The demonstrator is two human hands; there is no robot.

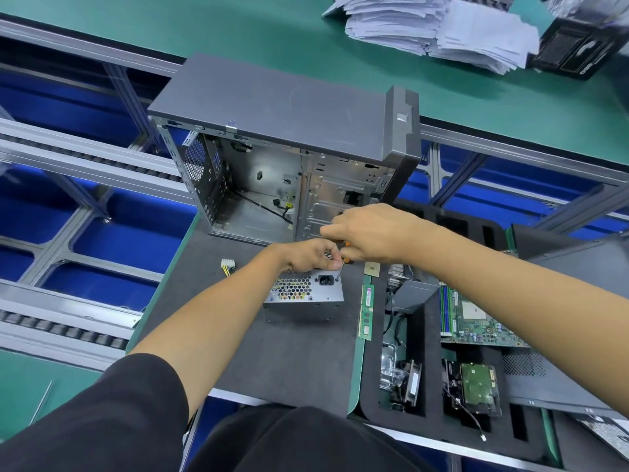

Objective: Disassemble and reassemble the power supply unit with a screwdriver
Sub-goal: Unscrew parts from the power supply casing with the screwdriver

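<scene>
A silver power supply unit (306,294) stands on the dark mat, its honeycomb grille and black power socket facing up. My right hand (371,233) grips the orange and black handle of a screwdriver (341,267), and the metal shaft points down to a screw hole at the unit's top right corner. My left hand (309,255) rests on the far edge of the unit, and its fingertips pinch the shaft near the tip. The handle is mostly hidden under my right hand. A white connector (227,266) on yellow wires lies left of the unit.
An open grey computer case (282,107) stands just behind the unit. Right of the mat, a black foam tray (432,342) holds a motherboard (476,321), a hard drive (476,386), a fan and a RAM stick (367,313). Paper stacks (442,25) lie far back.
</scene>
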